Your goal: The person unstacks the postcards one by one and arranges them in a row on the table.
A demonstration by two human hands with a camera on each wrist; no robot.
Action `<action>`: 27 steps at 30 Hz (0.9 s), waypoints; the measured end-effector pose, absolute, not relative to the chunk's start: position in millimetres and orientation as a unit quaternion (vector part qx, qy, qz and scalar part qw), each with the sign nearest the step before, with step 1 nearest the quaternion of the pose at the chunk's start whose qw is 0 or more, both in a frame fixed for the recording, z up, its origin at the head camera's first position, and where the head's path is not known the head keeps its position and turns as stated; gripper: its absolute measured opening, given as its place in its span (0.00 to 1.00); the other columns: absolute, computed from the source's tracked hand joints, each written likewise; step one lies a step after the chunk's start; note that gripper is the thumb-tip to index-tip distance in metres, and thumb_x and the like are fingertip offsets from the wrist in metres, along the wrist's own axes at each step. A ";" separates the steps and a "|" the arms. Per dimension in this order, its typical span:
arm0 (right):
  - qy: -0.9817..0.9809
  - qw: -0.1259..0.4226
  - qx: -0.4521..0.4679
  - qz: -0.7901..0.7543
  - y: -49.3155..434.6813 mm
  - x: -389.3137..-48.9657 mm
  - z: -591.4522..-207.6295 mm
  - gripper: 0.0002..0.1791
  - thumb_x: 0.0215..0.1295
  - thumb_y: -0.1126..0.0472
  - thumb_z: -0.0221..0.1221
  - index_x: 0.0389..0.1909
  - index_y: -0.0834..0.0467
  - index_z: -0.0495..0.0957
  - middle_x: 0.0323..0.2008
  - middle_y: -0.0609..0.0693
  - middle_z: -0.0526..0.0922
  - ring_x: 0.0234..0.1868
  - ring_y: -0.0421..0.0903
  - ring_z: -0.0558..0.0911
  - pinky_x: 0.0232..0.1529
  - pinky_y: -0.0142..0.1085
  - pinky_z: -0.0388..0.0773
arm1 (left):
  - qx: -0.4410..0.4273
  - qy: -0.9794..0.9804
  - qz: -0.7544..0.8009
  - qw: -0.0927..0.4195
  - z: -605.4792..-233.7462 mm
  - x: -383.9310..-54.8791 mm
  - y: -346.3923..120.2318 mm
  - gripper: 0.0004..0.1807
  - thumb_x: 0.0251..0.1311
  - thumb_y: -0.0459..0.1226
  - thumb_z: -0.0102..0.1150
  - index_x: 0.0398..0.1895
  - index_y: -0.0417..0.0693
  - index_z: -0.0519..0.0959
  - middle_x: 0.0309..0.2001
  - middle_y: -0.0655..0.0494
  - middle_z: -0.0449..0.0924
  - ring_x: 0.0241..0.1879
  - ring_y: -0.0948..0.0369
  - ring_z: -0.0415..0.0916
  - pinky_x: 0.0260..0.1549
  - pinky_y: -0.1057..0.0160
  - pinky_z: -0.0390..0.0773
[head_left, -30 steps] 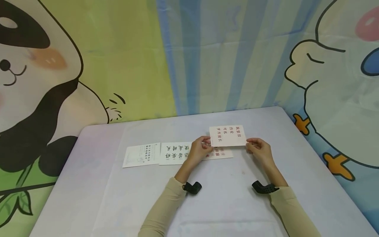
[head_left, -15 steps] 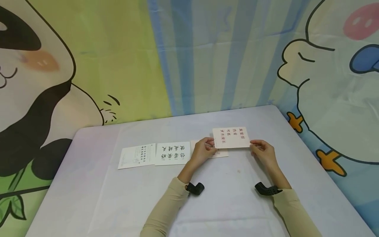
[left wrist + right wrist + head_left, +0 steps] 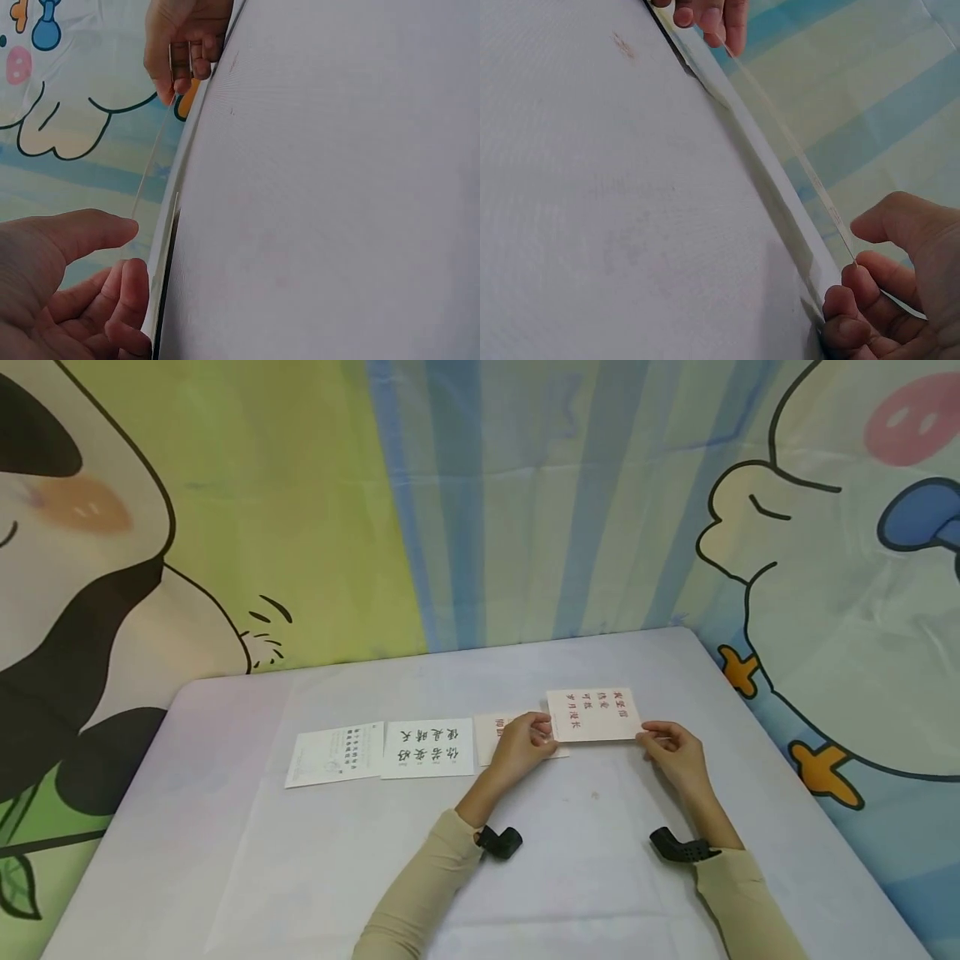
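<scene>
A white card with red Chinese characters (image 3: 592,714) is held up over the table by both hands. My left hand (image 3: 522,745) pinches its near left corner, and my right hand (image 3: 678,756) pinches the near right corner. Seen edge-on in the right wrist view, the card (image 3: 802,157) is a thin strip above the table surface. Behind my left hand lies another card with red print (image 3: 491,735), partly hidden by the hand and the held card. Left of it lie a card with large black characters (image 3: 427,748) and one with smaller dark print (image 3: 335,756).
The white-covered table (image 3: 360,868) has its far edge against a cartoon-printed cloth (image 3: 517,502). Black wrist cameras are worn on both wrists. A small brownish mark (image 3: 595,795) shows on the tablecover between the forearms.
Both hands and the held card shift slightly right and nearer relative to the row, uncovering more of the red-print card beneath. The whole view has also turned a little; both grips look the same.
</scene>
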State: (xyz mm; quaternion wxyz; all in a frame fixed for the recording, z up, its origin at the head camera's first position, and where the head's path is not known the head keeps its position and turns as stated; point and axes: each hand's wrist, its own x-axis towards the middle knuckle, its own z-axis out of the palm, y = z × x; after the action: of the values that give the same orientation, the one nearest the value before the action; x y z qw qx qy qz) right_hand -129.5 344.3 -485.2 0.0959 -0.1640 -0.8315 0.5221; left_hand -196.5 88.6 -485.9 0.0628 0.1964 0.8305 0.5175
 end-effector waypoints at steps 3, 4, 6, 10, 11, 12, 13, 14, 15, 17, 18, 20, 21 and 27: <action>-0.835 0.094 -0.160 0.518 347.2 -128.8 -486.3 0.20 0.63 0.61 0.64 0.52 0.68 0.76 0.35 0.45 0.76 0.28 0.31 0.75 0.28 0.23 0.74 | 0.196 0.837 0.507 0.062 -487.4 -195.5 91.9 0.22 0.54 0.32 0.69 0.53 0.38 0.78 0.40 0.52 0.81 0.31 0.66 0.75 0.33 0.72 0.75; -0.836 0.093 -0.160 0.517 348.3 -128.8 -486.6 0.20 0.63 0.62 0.64 0.52 0.68 0.76 0.36 0.46 0.76 0.28 0.31 0.74 0.28 0.23 0.73 | 0.197 0.838 0.505 0.063 -488.0 -195.3 92.9 0.22 0.54 0.33 0.69 0.53 0.38 0.78 0.40 0.53 0.81 0.31 0.66 0.75 0.33 0.72 0.75; -0.839 0.090 -0.160 0.512 350.1 -128.8 -486.5 0.19 0.64 0.63 0.63 0.53 0.69 0.75 0.38 0.51 0.76 0.28 0.31 0.73 0.27 0.22 0.72 | 0.197 0.840 0.501 0.066 -488.1 -194.2 95.2 0.22 0.54 0.33 0.69 0.54 0.39 0.78 0.40 0.53 0.82 0.31 0.67 0.75 0.33 0.72 0.75; -0.841 0.079 -0.172 0.507 353.6 -128.3 -484.8 0.20 0.66 0.62 0.62 0.54 0.69 0.74 0.40 0.55 0.76 0.28 0.31 0.72 0.27 0.22 0.72 | 0.198 0.845 0.492 0.071 -487.6 -191.8 101.2 0.22 0.54 0.33 0.68 0.53 0.40 0.78 0.39 0.55 0.82 0.29 0.70 0.73 0.30 0.73 0.73; -0.841 0.078 -0.176 0.505 354.2 -128.0 -484.6 0.21 0.66 0.61 0.62 0.54 0.69 0.74 0.40 0.55 0.76 0.28 0.31 0.72 0.28 0.23 0.73 | 0.198 0.848 0.486 0.072 -487.3 -191.1 102.8 0.21 0.54 0.33 0.68 0.53 0.40 0.79 0.38 0.56 0.82 0.29 0.70 0.73 0.29 0.73 0.72; -0.841 0.077 -0.181 0.504 355.1 -127.7 -484.7 0.21 0.66 0.60 0.61 0.55 0.69 0.74 0.40 0.55 0.76 0.28 0.31 0.72 0.28 0.22 0.73 | 0.199 0.852 0.479 0.072 -486.9 -190.5 104.2 0.21 0.54 0.34 0.67 0.52 0.40 0.79 0.38 0.57 0.81 0.28 0.71 0.72 0.28 0.73 0.71; -0.841 0.077 -0.185 0.503 355.8 -127.3 -485.0 0.21 0.66 0.59 0.61 0.55 0.69 0.74 0.39 0.54 0.76 0.28 0.31 0.72 0.28 0.22 0.73 | 0.200 0.856 0.472 0.073 -486.8 -189.9 105.3 0.20 0.54 0.34 0.67 0.52 0.41 0.79 0.37 0.57 0.81 0.28 0.71 0.72 0.28 0.73 0.70; -0.840 0.078 -0.190 0.502 356.6 -127.3 -485.8 0.22 0.66 0.59 0.61 0.55 0.69 0.74 0.39 0.53 0.76 0.28 0.31 0.72 0.28 0.22 0.73 | 0.202 0.859 0.465 0.073 -486.4 -189.2 106.1 0.20 0.54 0.35 0.67 0.51 0.41 0.80 0.37 0.58 0.81 0.28 0.71 0.72 0.27 0.73 0.70; -0.840 0.080 -0.193 0.501 357.0 -127.1 -487.0 0.21 0.66 0.60 0.61 0.54 0.69 0.74 0.38 0.53 0.76 0.27 0.32 0.71 0.28 0.22 0.73 | 0.203 0.864 0.455 0.074 -486.0 -188.3 106.6 0.20 0.54 0.36 0.67 0.51 0.41 0.80 0.36 0.59 0.81 0.28 0.71 0.72 0.26 0.73 0.69; -0.840 0.084 -0.197 0.499 357.8 -126.9 -489.0 0.21 0.66 0.60 0.61 0.54 0.69 0.74 0.38 0.51 0.75 0.27 0.32 0.71 0.28 0.22 0.73 | 0.206 0.873 0.435 0.075 -485.2 -186.8 107.6 0.20 0.54 0.37 0.67 0.51 0.42 0.80 0.35 0.60 0.80 0.27 0.71 0.71 0.25 0.73 0.68; -0.840 0.087 -0.198 0.498 358.4 -126.9 -489.9 0.20 0.65 0.61 0.61 0.53 0.68 0.75 0.37 0.50 0.75 0.26 0.32 0.71 0.27 0.22 0.72 | 0.209 0.878 0.425 0.074 -485.0 -186.4 108.2 0.20 0.54 0.37 0.67 0.51 0.42 0.80 0.34 0.60 0.79 0.27 0.71 0.70 0.25 0.73 0.68; -0.837 0.093 -0.203 0.500 357.2 -127.0 -491.4 0.19 0.64 0.62 0.61 0.53 0.69 0.75 0.36 0.50 0.74 0.26 0.33 0.71 0.26 0.22 0.72 | 0.215 0.884 0.408 0.071 -484.6 -185.3 107.9 0.20 0.54 0.38 0.67 0.51 0.42 0.80 0.33 0.61 0.78 0.27 0.70 0.69 0.24 0.72 0.67; -0.838 0.096 -0.203 0.498 356.6 -126.9 -491.7 0.19 0.64 0.63 0.61 0.52 0.69 0.75 0.36 0.50 0.74 0.26 0.33 0.71 0.26 0.22 0.72 | 0.219 0.887 0.401 0.070 -484.3 -185.0 107.8 0.20 0.55 0.39 0.67 0.51 0.42 0.80 0.32 0.61 0.77 0.26 0.70 0.68 0.24 0.72 0.67; -0.855 0.097 -0.197 0.470 356.0 -126.5 -491.6 0.18 0.64 0.64 0.60 0.52 0.70 0.75 0.37 0.55 0.75 0.27 0.34 0.71 0.25 0.22 0.70 | 0.223 0.889 0.394 0.066 -483.8 -185.0 107.2 0.19 0.57 0.38 0.66 0.51 0.42 0.80 0.31 0.60 0.76 0.26 0.69 0.68 0.23 0.72 0.66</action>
State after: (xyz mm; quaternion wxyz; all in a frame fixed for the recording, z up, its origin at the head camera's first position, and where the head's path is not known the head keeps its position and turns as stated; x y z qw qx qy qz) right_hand -126.5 356.0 -491.6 0.0974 -0.1970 -0.8550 0.4697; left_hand -185.0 107.2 -483.8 0.0658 0.2229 0.8892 0.3940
